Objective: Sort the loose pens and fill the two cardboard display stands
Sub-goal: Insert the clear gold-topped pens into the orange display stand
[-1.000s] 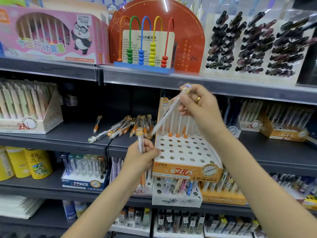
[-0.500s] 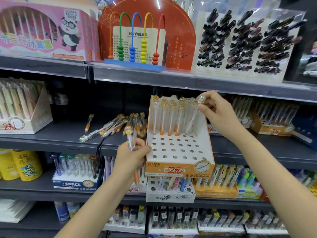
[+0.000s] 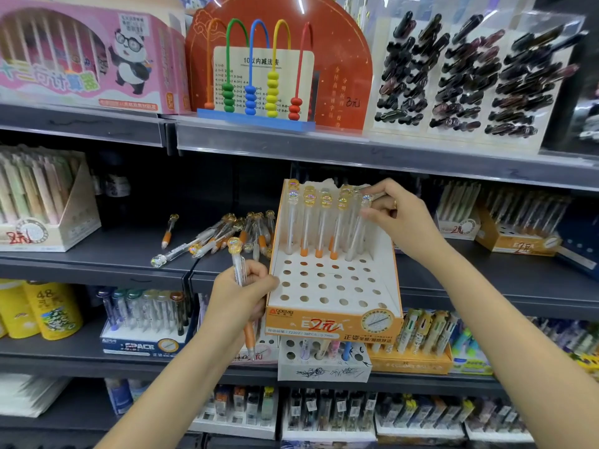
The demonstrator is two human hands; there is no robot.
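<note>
An orange-and-white cardboard display stand [image 3: 337, 322] with a perforated white top sits on the middle shelf. Several clear pens stand in its back row. My right hand [image 3: 397, 215] pinches the top of a clear pen with a white grip [image 3: 356, 228] standing at the right end of that row. My left hand [image 3: 240, 299] grips an orange-tipped clear pen [image 3: 241, 286] upright, just left of the stand. A pile of loose pens [image 3: 227, 234] lies on the shelf to the left, and a single pen [image 3: 169, 230] lies apart from it.
A second orange stand [image 3: 515, 244] sits at the right of the same shelf. A beige pen box [image 3: 48, 222] stands at the far left. The shelf above carries an abacus [image 3: 256, 92] and a pink box [image 3: 87, 53]. Lower shelves hold more pen boxes.
My right hand has brought the white-grip pen down from in front of the stand into a hole in the back row. My left hand holds its pen as before.
</note>
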